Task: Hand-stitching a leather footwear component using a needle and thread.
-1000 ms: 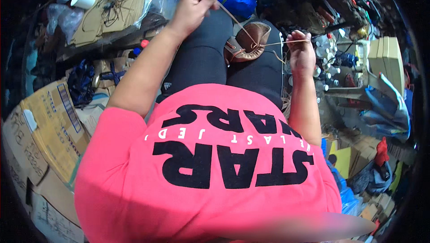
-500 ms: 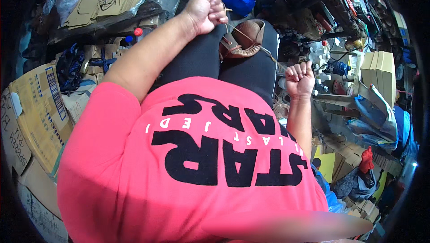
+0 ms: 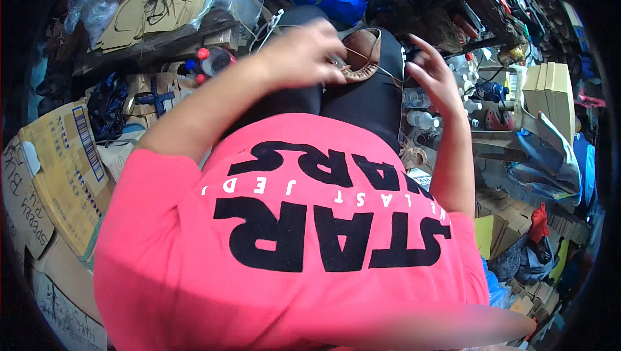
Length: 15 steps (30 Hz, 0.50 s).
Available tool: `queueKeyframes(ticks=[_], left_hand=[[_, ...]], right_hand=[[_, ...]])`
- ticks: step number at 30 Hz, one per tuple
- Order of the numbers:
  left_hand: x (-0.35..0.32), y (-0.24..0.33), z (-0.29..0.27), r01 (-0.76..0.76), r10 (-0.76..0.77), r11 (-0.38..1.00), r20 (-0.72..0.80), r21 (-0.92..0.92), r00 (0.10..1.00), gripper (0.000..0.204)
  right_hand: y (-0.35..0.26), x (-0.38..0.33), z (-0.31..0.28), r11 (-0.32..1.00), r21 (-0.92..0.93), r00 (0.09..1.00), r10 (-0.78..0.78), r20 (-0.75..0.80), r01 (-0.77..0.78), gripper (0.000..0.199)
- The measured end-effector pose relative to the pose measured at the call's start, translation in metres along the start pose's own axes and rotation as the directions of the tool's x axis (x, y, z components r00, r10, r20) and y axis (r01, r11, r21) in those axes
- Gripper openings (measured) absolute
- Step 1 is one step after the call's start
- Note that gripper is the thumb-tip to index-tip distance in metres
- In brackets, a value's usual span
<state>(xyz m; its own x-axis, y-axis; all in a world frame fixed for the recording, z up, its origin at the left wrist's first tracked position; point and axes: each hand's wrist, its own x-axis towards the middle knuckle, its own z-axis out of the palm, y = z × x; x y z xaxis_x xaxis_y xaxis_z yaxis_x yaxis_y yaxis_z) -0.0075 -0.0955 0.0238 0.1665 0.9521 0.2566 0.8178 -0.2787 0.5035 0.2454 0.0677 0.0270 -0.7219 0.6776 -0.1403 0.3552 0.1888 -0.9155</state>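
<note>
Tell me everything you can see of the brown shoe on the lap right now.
The brown shoe looks like leather, with a lighter stitched rim along its lower edge. It lies on the person's dark-trousered lap. The left hand covers its left part, fingers on the rim; the picture is blurred there. A thin thread runs from it toward the right hand, which is spread open just beside it.

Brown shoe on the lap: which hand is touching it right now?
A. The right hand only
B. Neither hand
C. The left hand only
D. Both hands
C: the left hand rests against the brown shoe, while the right hand is open beside it, fingers spread and clear.
</note>
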Motion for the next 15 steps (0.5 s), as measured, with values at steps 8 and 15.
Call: queueKeyframes(ticks=[8,15], left_hand=[[0.032,-0.018,0.037,0.000,0.057,0.966,0.213,-0.258,0.975,0.026],[0.045,-0.028,0.009,0.088,-0.049,0.959,0.150,-0.270,0.987,0.020]], right_hand=[[0.016,0.051,0.026,0.970,-0.242,0.997,0.001,0.081,0.019,0.025],[0.066,0.014,-0.016,0.969,-0.169,0.975,0.152,-0.165,-0.179,0.035]])
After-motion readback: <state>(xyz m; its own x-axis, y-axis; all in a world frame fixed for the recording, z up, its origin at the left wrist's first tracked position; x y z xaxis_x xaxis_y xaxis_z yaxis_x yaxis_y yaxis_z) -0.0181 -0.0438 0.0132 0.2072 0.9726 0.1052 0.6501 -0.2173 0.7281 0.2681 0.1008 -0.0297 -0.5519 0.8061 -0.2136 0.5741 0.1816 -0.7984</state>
